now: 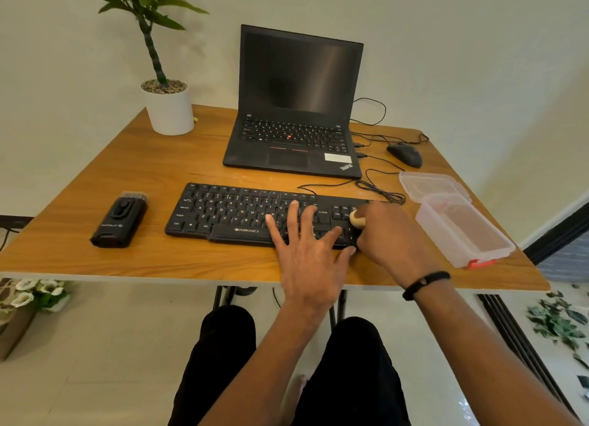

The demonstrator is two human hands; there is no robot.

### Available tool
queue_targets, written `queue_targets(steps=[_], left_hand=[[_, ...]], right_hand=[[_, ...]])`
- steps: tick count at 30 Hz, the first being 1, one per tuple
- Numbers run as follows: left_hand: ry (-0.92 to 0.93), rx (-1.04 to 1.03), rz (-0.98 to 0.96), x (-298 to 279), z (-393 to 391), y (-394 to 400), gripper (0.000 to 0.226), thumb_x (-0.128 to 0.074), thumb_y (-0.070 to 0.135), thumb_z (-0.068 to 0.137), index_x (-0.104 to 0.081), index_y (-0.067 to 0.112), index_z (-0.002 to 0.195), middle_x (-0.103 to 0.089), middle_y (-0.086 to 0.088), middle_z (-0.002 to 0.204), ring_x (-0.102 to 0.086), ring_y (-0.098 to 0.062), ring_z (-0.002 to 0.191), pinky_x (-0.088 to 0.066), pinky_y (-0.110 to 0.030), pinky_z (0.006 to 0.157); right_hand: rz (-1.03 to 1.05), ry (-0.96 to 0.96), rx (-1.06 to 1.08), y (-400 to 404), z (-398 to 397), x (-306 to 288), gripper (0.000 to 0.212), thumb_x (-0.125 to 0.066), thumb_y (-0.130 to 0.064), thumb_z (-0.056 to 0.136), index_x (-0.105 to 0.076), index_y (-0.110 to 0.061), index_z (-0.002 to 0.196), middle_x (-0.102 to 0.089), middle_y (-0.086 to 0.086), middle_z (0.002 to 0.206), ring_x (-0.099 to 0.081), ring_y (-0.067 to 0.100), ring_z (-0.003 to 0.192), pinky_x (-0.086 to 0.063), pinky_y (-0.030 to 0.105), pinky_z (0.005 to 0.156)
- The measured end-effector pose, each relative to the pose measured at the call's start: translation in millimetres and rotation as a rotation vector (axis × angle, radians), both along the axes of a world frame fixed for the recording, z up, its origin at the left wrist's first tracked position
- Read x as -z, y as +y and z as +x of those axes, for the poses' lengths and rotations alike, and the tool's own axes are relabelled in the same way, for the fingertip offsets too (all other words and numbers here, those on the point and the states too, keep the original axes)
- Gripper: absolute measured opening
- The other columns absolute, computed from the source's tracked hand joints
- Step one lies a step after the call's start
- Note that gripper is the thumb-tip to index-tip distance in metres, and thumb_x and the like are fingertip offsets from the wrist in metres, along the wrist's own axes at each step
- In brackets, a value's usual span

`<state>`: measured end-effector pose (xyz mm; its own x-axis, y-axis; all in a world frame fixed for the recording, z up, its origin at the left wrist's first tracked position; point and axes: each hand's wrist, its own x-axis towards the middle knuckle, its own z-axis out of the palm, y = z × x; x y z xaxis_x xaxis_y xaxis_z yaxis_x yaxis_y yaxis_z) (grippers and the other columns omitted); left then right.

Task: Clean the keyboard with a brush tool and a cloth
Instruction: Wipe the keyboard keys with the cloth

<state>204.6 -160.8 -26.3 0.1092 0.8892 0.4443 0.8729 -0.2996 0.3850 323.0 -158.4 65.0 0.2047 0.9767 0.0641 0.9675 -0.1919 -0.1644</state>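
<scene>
Evidently the wiping step is in hand: the right hand [387, 231] is curled tight around a small yellowish wad, probably the cloth [357, 219], pressed onto the right end of the black corded keyboard [236, 215], which lies across the middle of the wooden table [95, 183]. The left hand [307, 250] lies flat with fingers spread on the keys just beside it, steadying the board. The black brush tool kit [119, 219] sits untouched well to the left of the keyboard. Next, I judge, the wad must travel leftward along the rows while the left hand shifts clear. By count: one keyboard, one open black laptop [296, 107], one black mouse [404, 154], one potted plant [167, 107], one clear plastic box [463, 231] and its one loose lid [433, 186].
</scene>
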Motion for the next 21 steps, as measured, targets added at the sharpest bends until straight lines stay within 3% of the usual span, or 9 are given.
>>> queue_targets(steps=[4, 8, 11, 17, 21], left_hand=[[-0.015, 0.018, 0.007, 0.4, -9.5, 4.8, 0.048, -0.072, 0.067, 0.083, -0.07, 0.043, 0.124, -0.038, -0.01, 0.162, -0.014, -0.036, 0.159, 0.004, -0.073, 0.122], [0.058, -0.035, -0.082, -2.1, -47.7, 17.7, 0.091, -0.057, 0.084, 0.082, -0.033, 0.041, 0.158, -0.023, -0.006, 0.171, 0.001, -0.031, 0.161, 0.019, -0.067, 0.12], [0.114, -0.051, -0.15, -2.5, -58.8, 26.4, 0.095, -0.045, 0.094, 0.078, -0.033, 0.042, 0.157, -0.019, -0.004, 0.173, 0.007, -0.03, 0.161, 0.016, -0.069, 0.12], [0.114, -0.053, -0.185, 1.2, -58.5, 26.8, 0.098, -0.035, 0.094, 0.078, -0.029, 0.04, 0.159, -0.013, -0.005, 0.174, 0.012, -0.03, 0.161, 0.013, -0.069, 0.121], [0.116, -0.05, -0.216, -0.2, -58.4, 27.8, 0.1, -0.033, 0.095, 0.078, -0.024, 0.04, 0.161, -0.008, -0.005, 0.175, 0.016, -0.03, 0.16, 0.015, -0.068, 0.121]], right_hand=[[-0.001, -0.021, -0.05, 11.3, -7.0, 8.9, 0.041, -0.082, -0.016, 0.082, -0.069, -0.014, 0.122, -0.068, 0.011, 0.118, -0.061, 0.03, 0.116, -0.059, 0.04, 0.088], [0.017, -0.006, -0.119, 14.9, -16.6, 7.7, 0.037, -0.076, -0.01, 0.088, -0.07, -0.016, 0.125, -0.069, 0.011, 0.122, -0.064, 0.029, 0.114, -0.059, 0.042, 0.09], [-0.01, -0.079, -0.142, 16.1, -26.6, 5.5, 0.038, -0.075, -0.01, 0.089, -0.068, -0.015, 0.126, -0.068, 0.013, 0.124, -0.062, 0.031, 0.117, -0.059, 0.044, 0.091], [-0.034, -0.196, -0.255, -0.5, -48.0, 8.4, 0.04, -0.069, -0.016, 0.096, -0.06, -0.011, 0.135, -0.059, 0.01, 0.134, -0.049, 0.028, 0.129, -0.05, 0.042, 0.104], [-0.031, -0.17, -0.304, -19.1, -42.7, 12.4, 0.042, -0.066, -0.016, 0.097, -0.059, -0.016, 0.138, -0.055, 0.005, 0.142, -0.042, 0.023, 0.133, -0.044, 0.037, 0.11]])
